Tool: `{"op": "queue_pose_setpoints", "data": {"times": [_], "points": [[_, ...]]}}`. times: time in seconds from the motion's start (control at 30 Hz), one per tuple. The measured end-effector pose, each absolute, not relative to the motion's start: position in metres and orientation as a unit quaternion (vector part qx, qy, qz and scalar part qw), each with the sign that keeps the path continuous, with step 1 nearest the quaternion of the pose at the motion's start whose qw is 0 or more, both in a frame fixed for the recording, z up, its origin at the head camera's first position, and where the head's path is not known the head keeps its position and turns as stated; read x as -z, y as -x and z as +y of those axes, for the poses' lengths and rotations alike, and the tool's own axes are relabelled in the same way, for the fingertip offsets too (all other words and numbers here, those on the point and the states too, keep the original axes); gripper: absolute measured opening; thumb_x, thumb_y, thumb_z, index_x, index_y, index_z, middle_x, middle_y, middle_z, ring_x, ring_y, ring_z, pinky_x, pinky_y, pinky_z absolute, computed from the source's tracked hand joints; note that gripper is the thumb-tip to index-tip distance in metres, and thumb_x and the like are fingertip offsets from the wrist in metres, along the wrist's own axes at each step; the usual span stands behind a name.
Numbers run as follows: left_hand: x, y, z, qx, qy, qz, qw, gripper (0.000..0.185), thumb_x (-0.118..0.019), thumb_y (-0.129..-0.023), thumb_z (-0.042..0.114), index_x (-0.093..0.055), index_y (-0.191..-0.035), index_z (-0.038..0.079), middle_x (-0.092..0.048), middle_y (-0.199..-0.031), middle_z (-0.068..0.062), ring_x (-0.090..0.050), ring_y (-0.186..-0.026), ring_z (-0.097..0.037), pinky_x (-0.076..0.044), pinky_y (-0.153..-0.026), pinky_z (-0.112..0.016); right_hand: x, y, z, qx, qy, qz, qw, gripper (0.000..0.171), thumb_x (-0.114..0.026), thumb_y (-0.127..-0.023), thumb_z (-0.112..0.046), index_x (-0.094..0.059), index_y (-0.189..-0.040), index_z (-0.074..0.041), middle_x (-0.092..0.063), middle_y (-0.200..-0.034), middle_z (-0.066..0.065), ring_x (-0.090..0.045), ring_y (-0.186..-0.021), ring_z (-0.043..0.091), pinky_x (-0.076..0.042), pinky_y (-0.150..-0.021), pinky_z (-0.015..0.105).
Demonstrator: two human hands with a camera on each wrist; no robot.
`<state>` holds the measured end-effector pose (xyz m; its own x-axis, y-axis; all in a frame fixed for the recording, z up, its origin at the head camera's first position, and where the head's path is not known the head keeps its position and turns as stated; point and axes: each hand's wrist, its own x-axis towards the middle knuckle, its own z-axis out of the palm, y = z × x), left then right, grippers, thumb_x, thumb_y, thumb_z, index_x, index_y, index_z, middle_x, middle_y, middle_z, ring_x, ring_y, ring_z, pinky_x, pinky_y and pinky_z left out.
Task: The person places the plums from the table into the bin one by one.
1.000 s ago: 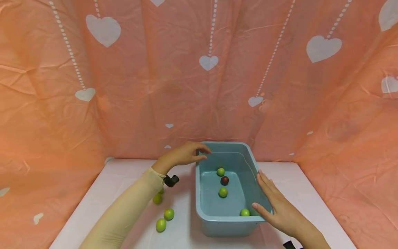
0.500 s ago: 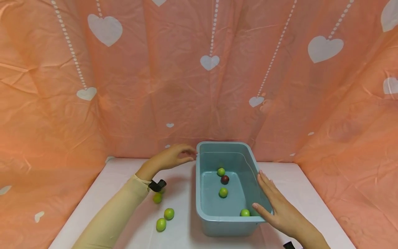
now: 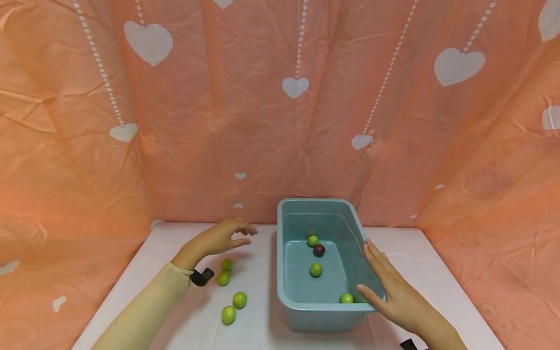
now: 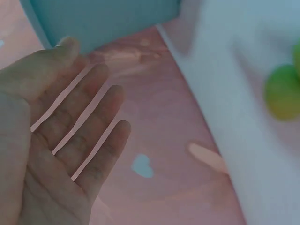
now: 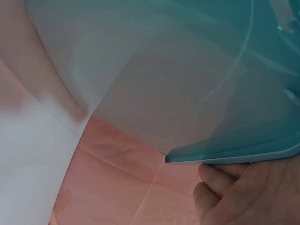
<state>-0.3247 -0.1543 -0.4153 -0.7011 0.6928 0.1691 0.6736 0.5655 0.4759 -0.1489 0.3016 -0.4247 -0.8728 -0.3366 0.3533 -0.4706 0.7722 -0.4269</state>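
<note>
So here's where we're at: four small round fruits are sitting in the blue-grey plastic tub [image 3: 321, 318], which has a bit of water in it. That's a green one near the far end [image 3: 312, 240], a dark red one [image 3: 319, 250] just beside it, another green one [image 3: 316, 269] mid-tub, and a fourth green fruit [image 3: 346, 298] down by the near right corner.

Still out on the white table [image 3: 437, 272] are four more green fruits, all to the left of the tub: two close together [image 3: 226, 264] [image 3: 223, 278] by our left wrist, and two more [image 3: 239, 299] [image 3: 228, 315] a little nearer to us. So we'd call it roughly half done, with half the fruit still waiting on the table.

Our left hand [image 3: 220, 238] is hovering above the table between the tub and the loose fruits, and it's holding nothing. The left wrist view shows the palm bare and the fingers [image 4: 93, 122] fairly straight and relaxed, with one blurry green fruit [image 4: 283, 91] off to the side. The two fruits by the wrist are the nearest to it.

Our right hand [image 3: 393, 296] lies flat against the tub's right rim, fingers stretched out along it. In the right wrist view the fingertips [image 5: 213, 185] tuck slightly under the rim's edge [image 5: 234, 157], so it looks more like steadying than gripping.

Backdrop is a pink cloth with white hearts [image 3: 148, 41].
</note>
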Motion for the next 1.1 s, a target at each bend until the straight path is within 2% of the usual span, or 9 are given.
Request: {"op": "queue_pose_setpoints", "data": {"times": [0.1,0.17,0.33,0.47,0.77,1.1], "points": [[0.424,0.324,-0.165,-0.254,-0.379,0.890,0.020,0.026,-0.074,-0.104,0.019,-0.074,-0.129,0.014,-0.073,-0.127,0.001,-0.058,-0.139,-0.036,-0.053,-0.109,-0.051,0.425,0.149,0.302,-0.260,-0.215,-0.932,0.130,0.088,-0.073,-0.103,-0.036,-0.025,-0.171,-0.008,-0.019,-0.178,0.015,-0.022,-0.157,0.056,0.001,-0.115,0.003],[0.429,0.323,-0.172,-0.253,-0.376,0.891,0.023,0.026,-0.074,-0.104,0.017,-0.074,-0.129,0.013,-0.073,-0.129,-0.002,-0.059,-0.138,-0.036,-0.052,-0.109,-0.052,0.425,0.149,0.302,-0.260,-0.214,-0.933,0.129,0.088,-0.073,-0.103,-0.036,-0.025,-0.171,-0.009,-0.019,-0.178,0.014,-0.021,-0.158,0.055,0.001,-0.115,0.002],[0.444,0.321,-0.188,-0.243,-0.381,0.891,0.034,0.027,-0.071,-0.105,0.012,-0.073,-0.130,0.005,-0.074,-0.129,-0.011,-0.071,-0.117,-0.034,-0.055,-0.104,-0.053,0.426,0.149,0.302,-0.260,-0.222,-0.929,0.141,0.088,-0.075,-0.102,-0.034,-0.026,-0.171,-0.007,-0.020,-0.178,0.015,-0.024,-0.156,0.058,0.000,-0.116,0.003],[0.452,0.317,-0.198,-0.230,-0.365,0.901,0.051,0.027,-0.070,-0.105,0.009,-0.072,-0.131,0.005,-0.074,-0.127,-0.011,-0.070,-0.117,-0.033,-0.055,-0.104,-0.054,0.426,0.149,0.302,-0.258,-0.231,-0.926,0.151,0.089,-0.077,-0.100,-0.032,-0.028,-0.170,-0.006,-0.022,-0.177,0.016,-0.027,-0.153,0.060,-0.002,-0.118,0.004],[0.464,0.309,-0.210,-0.242,-0.320,0.911,0.092,0.028,-0.066,-0.108,0.014,-0.071,-0.135,0.010,-0.071,-0.133,-0.008,-0.066,-0.122,-0.034,-0.052,-0.106,-0.056,0.426,0.149,0.302,-0.262,-0.221,-0.929,0.140,0.089,-0.077,-0.101,-0.033,-0.027,-0.170,-0.008,-0.021,-0.178,0.014,-0.025,-0.154,0.061,-0.001,-0.115,0.003],[0.474,0.308,-0.214,-0.278,-0.333,0.893,0.121,0.027,-0.064,-0.108,0.009,-0.071,-0.135,0.008,-0.071,-0.131,-0.009,-0.066,-0.119,-0.035,-0.053,-0.103,-0.058,0.426,0.148,0.301,-0.260,-0.228,-0.926,0.151,0.089,-0.077,-0.100,-0.031,-0.028,-0.170,-0.007,-0.023,-0.177,0.016,-0.027,-0.154,0.059,-0.002,-0.117,0.004]]}}
